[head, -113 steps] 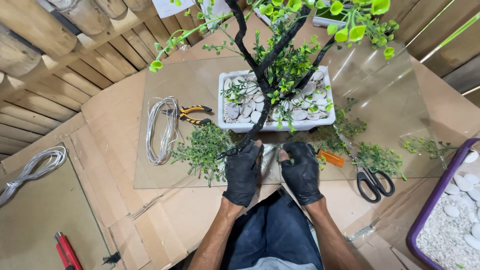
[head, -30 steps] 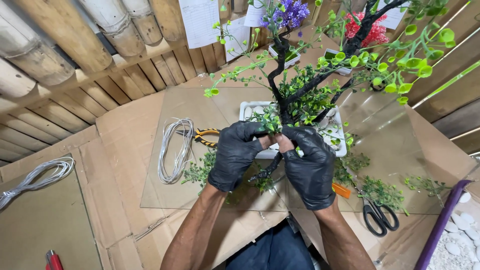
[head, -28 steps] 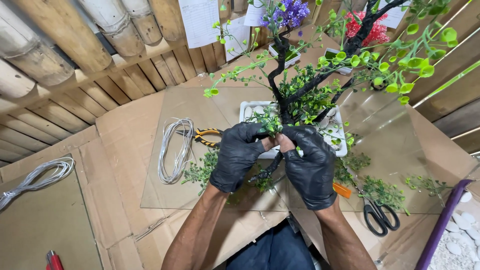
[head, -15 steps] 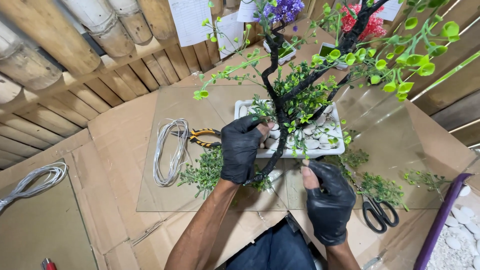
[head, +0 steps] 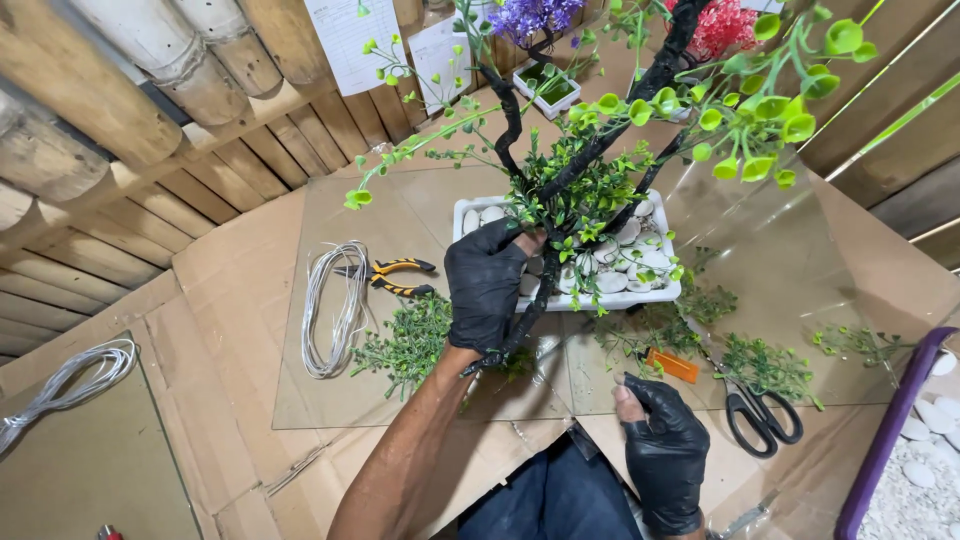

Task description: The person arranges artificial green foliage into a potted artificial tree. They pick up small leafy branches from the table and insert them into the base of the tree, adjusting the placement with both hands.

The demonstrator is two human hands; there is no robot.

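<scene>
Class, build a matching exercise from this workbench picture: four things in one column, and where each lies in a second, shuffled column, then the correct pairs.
Things:
1. black-handled scissors
2. orange-and-black pliers
3. coil of pale wire
4. white rectangular planter of white pebbles

Places:
A. grasped at its near edge by the black-gloved left hand
B. left of the green sprigs, on the clear sheet
C. right of the black-gloved right hand
D. between the coil and the planter

Pairs: 1-C, 2-D, 3-B, 4-A

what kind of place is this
Most likely a craft bench for making artificial plants. A left hand in a black glove grips the dark trunk of a fake tree in a white pebble-filled tray; wire coils, pliers and scissors lie on cardboard.
</scene>
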